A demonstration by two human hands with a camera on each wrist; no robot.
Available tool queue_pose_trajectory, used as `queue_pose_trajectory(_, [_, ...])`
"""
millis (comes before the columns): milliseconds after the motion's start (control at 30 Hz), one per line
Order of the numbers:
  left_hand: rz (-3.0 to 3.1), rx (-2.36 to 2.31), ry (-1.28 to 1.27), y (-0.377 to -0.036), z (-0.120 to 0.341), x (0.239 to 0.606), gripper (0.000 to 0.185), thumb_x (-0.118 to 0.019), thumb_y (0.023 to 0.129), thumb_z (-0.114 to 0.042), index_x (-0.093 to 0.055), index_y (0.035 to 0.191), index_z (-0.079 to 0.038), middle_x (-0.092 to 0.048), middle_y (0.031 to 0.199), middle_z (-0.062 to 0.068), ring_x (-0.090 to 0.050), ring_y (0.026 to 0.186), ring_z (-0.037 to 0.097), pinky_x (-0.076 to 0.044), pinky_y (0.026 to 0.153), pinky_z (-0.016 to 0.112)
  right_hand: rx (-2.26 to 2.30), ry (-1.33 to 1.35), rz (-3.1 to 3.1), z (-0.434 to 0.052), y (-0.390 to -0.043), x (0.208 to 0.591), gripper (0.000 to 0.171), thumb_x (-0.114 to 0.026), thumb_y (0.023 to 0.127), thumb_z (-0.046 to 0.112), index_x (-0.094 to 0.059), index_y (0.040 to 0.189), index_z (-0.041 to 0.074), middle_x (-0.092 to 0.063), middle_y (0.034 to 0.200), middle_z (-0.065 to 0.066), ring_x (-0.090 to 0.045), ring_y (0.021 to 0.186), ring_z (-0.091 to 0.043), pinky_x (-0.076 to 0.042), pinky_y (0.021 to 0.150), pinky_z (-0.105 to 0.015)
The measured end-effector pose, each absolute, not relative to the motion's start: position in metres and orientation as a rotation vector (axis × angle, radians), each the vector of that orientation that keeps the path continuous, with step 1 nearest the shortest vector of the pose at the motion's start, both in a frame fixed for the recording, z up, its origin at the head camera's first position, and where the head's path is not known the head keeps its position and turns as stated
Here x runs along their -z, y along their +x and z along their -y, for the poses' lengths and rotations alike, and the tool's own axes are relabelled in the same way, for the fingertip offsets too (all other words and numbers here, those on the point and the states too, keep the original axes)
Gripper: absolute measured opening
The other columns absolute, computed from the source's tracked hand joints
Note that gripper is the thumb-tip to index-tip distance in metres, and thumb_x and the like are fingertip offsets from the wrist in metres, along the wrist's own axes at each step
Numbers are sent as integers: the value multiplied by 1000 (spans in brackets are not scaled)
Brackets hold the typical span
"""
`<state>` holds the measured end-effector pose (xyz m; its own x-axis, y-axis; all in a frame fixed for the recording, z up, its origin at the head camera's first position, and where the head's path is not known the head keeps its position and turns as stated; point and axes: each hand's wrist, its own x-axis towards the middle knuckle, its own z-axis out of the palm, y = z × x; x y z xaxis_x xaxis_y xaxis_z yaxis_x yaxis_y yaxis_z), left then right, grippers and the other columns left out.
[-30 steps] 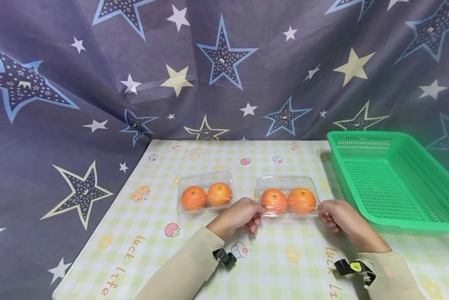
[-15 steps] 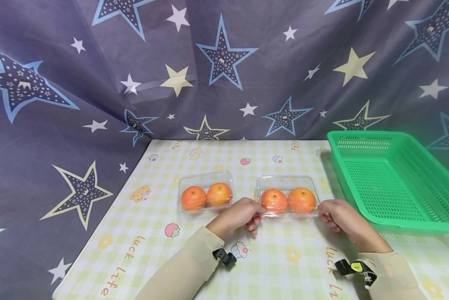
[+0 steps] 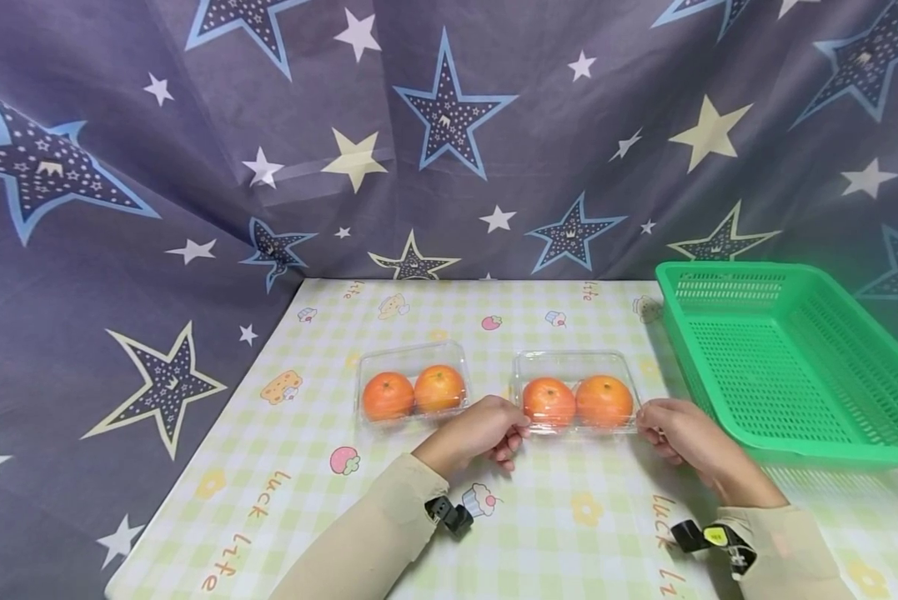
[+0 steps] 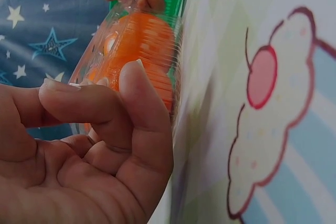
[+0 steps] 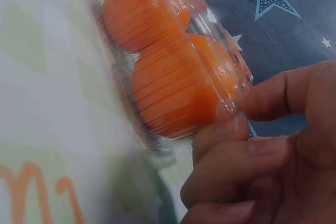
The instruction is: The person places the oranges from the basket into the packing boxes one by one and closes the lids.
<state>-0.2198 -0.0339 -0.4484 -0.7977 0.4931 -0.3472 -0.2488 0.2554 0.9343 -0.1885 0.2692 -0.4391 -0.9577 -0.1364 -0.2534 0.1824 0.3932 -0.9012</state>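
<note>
On the checked tabletop (image 3: 569,517), going from left to right, a clear plastic clamshell (image 3: 413,385) with two oranges sits untouched, just left of the person's left hand (image 3: 479,432). That hand curls its thumb and fingers onto the left end of a second clear clamshell (image 3: 574,392), which also holds two oranges side by side. The left wrist view shows the fingertips (image 4: 139,85) pressed against the thin plastic rim, pinching it. The right hand (image 3: 674,429) grips the opposite, right end in the same way; in the right wrist view its fingers (image 5: 226,132) close on the rim beside the nearer orange (image 5: 173,95).

The held clamshell's long axis runs left to right across the tabletop, so each hand meets one short end and the box lies between them, neither hand nearer than the other. The green perforated basket (image 3: 831,450) stands further right, close to the right hand and apart from the box.

Whether the box rests on the tabletop or is just lifted cannot be told. The lid's latch is not visible, the wrist views are blurred up close, and the basket's right edge is cut off by the frame.
</note>
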Motion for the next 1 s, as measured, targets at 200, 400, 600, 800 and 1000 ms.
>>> queue_pose_trajectory(200, [-1928,-1598,242,-219,34,447,20,-54,97,-15,-59,82,-2,-48,59,1,-42,42,12,-53,51,28,1599,33,-2345,-270,-187,440,23,-49,95,12,-44,73,9,-38,63,0,-29,50,-10,-31,49,-26])
queue_pose_trajectory(400, [-1936,-1590,249,-220,35,448,23,-53,98,-15,-60,88,5,-48,59,1,-42,43,12,-53,51,28,1600,27,-2337,-270,-187,439,22,-50,95,12,-45,74,9,-38,64,0,-29,50,-9,-32,50,-26])
queue_pose_trajectory(600, [-1946,-1591,258,-220,35,448,22,-52,98,-14,-59,88,5,-46,59,1,-41,43,11,-54,52,28,1600,24,-2342,-270,-188,439,23,-51,95,12,-44,74,9,-38,64,0,-29,50,-9,-32,49,-26])
queue_pose_trajectory(800, [-1947,-1601,253,-219,35,447,19,-53,97,-12,-59,86,2,-45,58,0,-39,42,11,-53,52,28,1605,43,-2351,-268,-188,440,24,-51,95,13,-43,73,9,-38,63,0,-29,50,-10,-32,49,-26])
queue_pose_trajectory(1000, [-1953,-1617,242,-220,35,450,17,-54,96,-12,-57,82,-3,-46,58,0,-39,43,11,-52,52,28,1609,48,-2356,-268,-188,441,24,-52,94,13,-43,72,8,-38,63,0,-29,50,-10,-32,49,-26])
